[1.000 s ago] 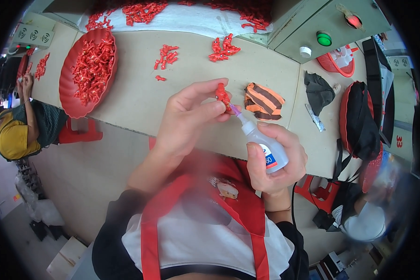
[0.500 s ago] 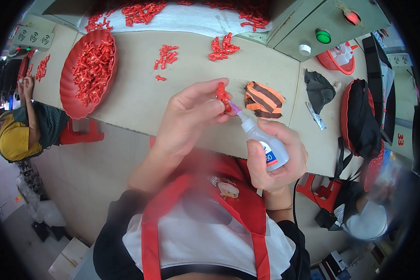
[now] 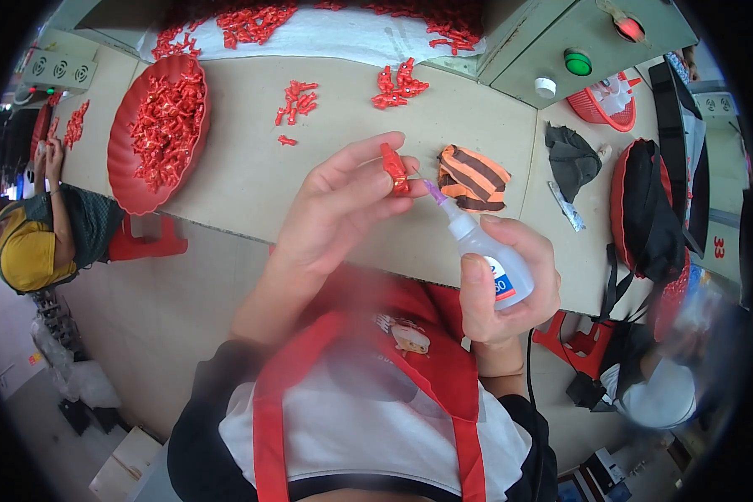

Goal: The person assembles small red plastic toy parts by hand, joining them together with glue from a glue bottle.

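Between the thumb and fingers of my left hand [image 3: 335, 197] is a small glossy red plastic figure [image 3: 395, 167], held up over the table. My right hand [image 3: 514, 280] is wrapped round a translucent squeeze bottle [image 3: 498, 259] with a blue, white and red label. The bottle tilts up to the left, and its thin purple nozzle tip [image 3: 433, 191] points at the figure with a small gap between them. Just beyond the nozzle lies a crumpled orange and brown striped cloth [image 3: 474, 178].
A red scalloped bowl [image 3: 119, 138] heaped with red pieces stands at the left. Small groups of red figures [image 3: 397, 84] lie farther back. At the right are a grey-green control box [image 3: 577, 50], a dark cloth [image 3: 571, 159] and a black bag [image 3: 648, 209]. Another person [image 3: 33, 243] sits far left.
The bottle has drawn back to the right and slightly down, so its nozzle has come away from the red figure. The figure has turned a little in my left fingers.
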Motion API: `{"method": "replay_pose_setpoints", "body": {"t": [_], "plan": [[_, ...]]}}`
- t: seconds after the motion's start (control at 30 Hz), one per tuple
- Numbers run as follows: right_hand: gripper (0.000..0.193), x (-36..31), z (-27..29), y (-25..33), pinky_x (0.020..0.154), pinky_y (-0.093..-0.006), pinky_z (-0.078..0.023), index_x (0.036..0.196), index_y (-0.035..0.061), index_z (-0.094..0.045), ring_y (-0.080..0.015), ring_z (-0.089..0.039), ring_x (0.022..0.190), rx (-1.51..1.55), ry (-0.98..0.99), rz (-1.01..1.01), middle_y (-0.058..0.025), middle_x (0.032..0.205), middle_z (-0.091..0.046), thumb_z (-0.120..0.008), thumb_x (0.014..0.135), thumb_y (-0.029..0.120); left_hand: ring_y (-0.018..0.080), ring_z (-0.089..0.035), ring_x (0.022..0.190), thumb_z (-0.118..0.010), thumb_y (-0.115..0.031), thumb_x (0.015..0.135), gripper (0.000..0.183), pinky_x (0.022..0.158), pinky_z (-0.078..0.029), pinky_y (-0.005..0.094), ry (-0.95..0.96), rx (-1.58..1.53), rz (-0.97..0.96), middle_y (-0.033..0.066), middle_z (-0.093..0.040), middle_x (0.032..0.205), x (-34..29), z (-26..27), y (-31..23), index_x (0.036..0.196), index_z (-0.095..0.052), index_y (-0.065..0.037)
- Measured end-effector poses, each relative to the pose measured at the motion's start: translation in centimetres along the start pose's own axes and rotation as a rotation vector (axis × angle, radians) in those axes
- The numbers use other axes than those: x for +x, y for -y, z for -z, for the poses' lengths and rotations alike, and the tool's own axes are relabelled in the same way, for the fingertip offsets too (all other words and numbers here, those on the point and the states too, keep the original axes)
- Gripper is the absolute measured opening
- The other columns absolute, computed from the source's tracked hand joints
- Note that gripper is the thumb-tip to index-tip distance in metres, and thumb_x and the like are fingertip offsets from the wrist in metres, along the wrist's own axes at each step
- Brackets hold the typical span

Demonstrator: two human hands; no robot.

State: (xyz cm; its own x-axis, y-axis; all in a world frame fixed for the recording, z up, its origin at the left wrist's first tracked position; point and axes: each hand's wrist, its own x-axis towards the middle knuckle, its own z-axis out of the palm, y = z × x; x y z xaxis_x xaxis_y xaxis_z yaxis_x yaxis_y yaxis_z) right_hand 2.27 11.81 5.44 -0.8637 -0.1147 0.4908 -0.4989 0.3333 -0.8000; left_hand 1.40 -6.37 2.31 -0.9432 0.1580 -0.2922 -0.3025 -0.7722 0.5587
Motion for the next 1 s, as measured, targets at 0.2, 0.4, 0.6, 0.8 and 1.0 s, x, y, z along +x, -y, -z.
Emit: {"method": "replay_pose_setpoints", "body": {"t": [0.2,0.4,0.6,0.8,1.0], "plan": [[0.028,0.1,-0.1,0.1,0.058,-0.0212,-0.045,0.092,-0.0034,-0.058,-0.0131,-0.058,0.063,0.003,0.03,-0.007,-0.0119,0.078,-0.062,-0.064,0.072,0.014,0.027,-0.062,0.093,-0.053,0.0,0.084,0.035,0.078,-0.054,0.029,-0.03,0.087,-0.037,0.0147,-0.057,0.105,0.1,0.3,0.2,0.118,-0.048,0.0],[0.028,0.8,-0.6,0.3,0.055,-0.0233,-0.048,0.088,-0.0032,-0.059,-0.0159,-0.061,0.058,0.015,0.041,0.001,-0.0105,0.073,-0.063,-0.066,0.061,0.0,0.0251,-0.062,0.092,-0.054,0.0,0.083,0.03,0.075,-0.054,0.0274,-0.07,0.19,-0.108,0.0117,-0.058,0.102,0.0,0.1,0.3,0.114,-0.051,-0.001],[0.028,1.0,-1.6,-0.1,0.054,-0.0226,-0.047,0.09,-0.0024,-0.06,-0.0135,-0.06,0.057,0.041,0.066,-0.038,-0.0094,0.073,-0.063,-0.067,0.063,0.001,0.0205,-0.06,0.094,-0.057,0.0,0.081,0.03,0.079,-0.05,0.0303,-0.079,0.239,-0.17,0.0073,-0.059,0.098,-0.2,0.1,0.1,0.11,-0.054,-0.001],[0.025,3.1,-2.7,-1.0,0.055,-0.0197,-0.045,0.096,-0.0063,-0.059,-0.0098,-0.057,0.061,0.232,0.037,-0.427,-0.0093,0.075,-0.062,-0.062,0.076,0.008,0.0251,-0.06,0.094,-0.058,-0.002,0.082,0.03,0.083,-0.05,0.0308,-0.135,0.089,-0.162,0.008,-0.058,0.097,0.1,1.9,-0.9,0.112,-0.052,-0.001],[0.022,10.9,-7.8,-8.5,0.066,-0.0313,-0.049,0.09,0.0011,-0.058,-0.02,-0.062,0.07,-0.167,0.192,-0.474,-0.0116,0.081,-0.062,-0.061,0.069,0.008,0.0258,-0.058,0.098,-0.057,-0.004,0.083,0.03,0.088,-0.048,0.0325,-0.155,0.011,-0.156,0.0075,-0.058,0.097,-0.3,3.4,-1.7,0.112,-0.051,-0.001]]}}
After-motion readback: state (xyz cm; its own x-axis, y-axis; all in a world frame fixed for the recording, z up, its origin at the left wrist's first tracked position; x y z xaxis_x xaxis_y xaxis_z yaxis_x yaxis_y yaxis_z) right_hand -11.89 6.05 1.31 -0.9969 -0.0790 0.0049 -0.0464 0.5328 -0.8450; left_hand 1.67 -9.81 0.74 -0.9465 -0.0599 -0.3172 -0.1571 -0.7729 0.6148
